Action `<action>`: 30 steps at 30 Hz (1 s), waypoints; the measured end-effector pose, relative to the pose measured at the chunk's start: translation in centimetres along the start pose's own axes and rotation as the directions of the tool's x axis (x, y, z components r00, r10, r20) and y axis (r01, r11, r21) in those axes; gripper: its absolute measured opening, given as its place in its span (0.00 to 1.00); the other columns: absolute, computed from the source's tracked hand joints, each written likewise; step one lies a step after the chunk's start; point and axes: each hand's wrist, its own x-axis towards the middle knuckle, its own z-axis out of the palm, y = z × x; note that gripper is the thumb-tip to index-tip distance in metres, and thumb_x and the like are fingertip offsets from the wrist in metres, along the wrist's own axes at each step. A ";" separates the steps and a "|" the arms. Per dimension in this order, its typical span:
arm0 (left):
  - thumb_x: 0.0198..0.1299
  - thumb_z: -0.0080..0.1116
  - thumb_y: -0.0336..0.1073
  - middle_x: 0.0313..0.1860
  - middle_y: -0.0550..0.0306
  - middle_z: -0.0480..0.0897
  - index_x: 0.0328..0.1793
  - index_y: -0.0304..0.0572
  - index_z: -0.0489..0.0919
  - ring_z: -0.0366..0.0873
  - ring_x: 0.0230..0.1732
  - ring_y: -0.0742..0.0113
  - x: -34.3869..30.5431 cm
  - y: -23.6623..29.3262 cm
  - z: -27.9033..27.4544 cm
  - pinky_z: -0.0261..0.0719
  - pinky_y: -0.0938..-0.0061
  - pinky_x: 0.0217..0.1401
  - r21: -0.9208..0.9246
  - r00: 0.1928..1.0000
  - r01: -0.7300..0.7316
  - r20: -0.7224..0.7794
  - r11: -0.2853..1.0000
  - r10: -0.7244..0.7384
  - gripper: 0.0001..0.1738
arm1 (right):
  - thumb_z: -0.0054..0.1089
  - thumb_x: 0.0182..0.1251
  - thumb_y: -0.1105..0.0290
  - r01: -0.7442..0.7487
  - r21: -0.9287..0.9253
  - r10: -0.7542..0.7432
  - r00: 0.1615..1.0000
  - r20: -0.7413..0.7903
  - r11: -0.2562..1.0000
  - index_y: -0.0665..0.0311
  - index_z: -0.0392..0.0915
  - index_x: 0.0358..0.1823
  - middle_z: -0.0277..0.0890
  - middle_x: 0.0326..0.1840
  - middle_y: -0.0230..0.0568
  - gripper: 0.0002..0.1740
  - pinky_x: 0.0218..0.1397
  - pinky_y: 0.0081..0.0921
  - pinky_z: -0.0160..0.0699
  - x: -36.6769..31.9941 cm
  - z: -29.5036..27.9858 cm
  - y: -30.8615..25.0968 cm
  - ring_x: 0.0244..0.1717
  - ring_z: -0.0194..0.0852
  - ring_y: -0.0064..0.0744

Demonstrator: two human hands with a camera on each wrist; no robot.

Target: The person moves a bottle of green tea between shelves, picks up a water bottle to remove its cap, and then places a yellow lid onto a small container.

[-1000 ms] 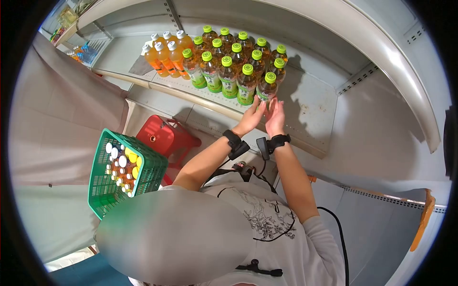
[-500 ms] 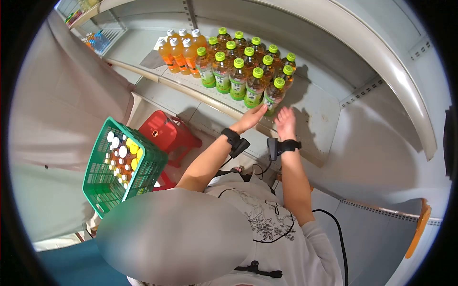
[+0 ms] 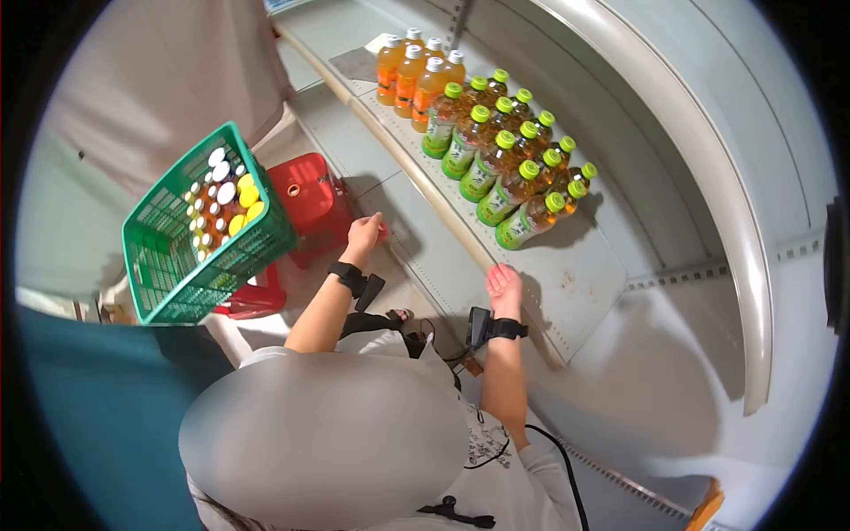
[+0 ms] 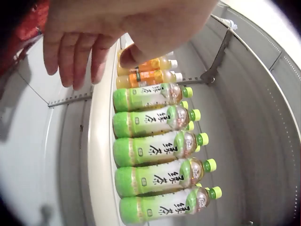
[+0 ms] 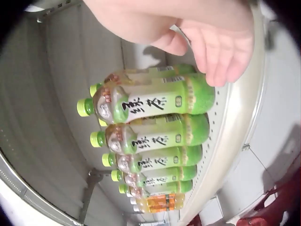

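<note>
Nothing is seen held in either of the hands, which are well apart. The right hand (image 3: 505,288) is held out at the front edge of the shelf (image 3: 580,279), palm up, with its fingers extended. The left hand (image 3: 361,239) is held lower and to the left, off the shelf and near the red stool (image 3: 305,190), with its fingers loose.

The end bottle (image 3: 524,223) is placed on the shelf, just beyond the fingertips of the right hand and slightly to its right. It is stood upright, its long axis vertical, and its base is faced by those fingers. By far the nearer hand is the right; the left is separated from the bottle by the shelf edge. A small gap is shown in the head view, though the base is overlapped by the fingers in the right wrist view.

Amber liquid is seen through the clear shoulder of the bottle, which is topped by a yellow-green cap. A white and green label with dark characters is wrapped round it. Four matching bottles are lined up beside it along the front edge, toward the orange bottles (image 3: 410,84) at the far left.
</note>
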 end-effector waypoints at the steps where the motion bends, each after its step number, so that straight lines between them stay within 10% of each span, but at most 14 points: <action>1: 0.56 0.47 0.45 0.21 0.58 0.76 0.24 0.38 0.75 0.72 0.22 0.73 -0.4 -0.1 -0.6 0.70 0.78 0.27 -0.005 1.000 -0.003 -0.008 1.000 0.003 0.18 | 0.41 0.59 0.60 -0.009 -0.016 0.010 1.000 0.018 1.000 0.66 0.65 0.50 0.69 0.48 0.44 0.21 0.50 0.30 0.66 0.4 -0.1 0.4 0.47 0.67 0.34; 17: 0.57 0.45 0.43 0.19 0.62 0.73 0.24 0.41 0.72 0.68 0.20 0.73 1.9 2.8 -2.7 0.67 0.78 0.23 -0.118 0.996 0.062 0.074 0.991 -0.054 0.15 | 0.41 0.59 0.58 -0.011 -0.020 0.012 0.999 0.031 1.000 0.65 0.66 0.50 0.70 0.47 0.43 0.22 0.49 0.28 0.66 0.8 0.9 2.4 0.47 0.67 0.34; 30: 0.58 0.44 0.43 0.22 0.64 0.71 0.34 0.41 0.75 0.70 0.25 0.74 14.9 11.4 -9.9 0.70 0.80 0.31 0.002 0.965 0.039 0.258 0.999 -0.038 0.15 | 0.50 0.54 0.61 -0.032 -0.009 0.032 0.998 -0.057 0.999 0.60 0.71 0.42 0.68 0.27 0.34 0.16 0.28 0.19 0.65 4.1 21.9 6.8 0.26 0.64 0.22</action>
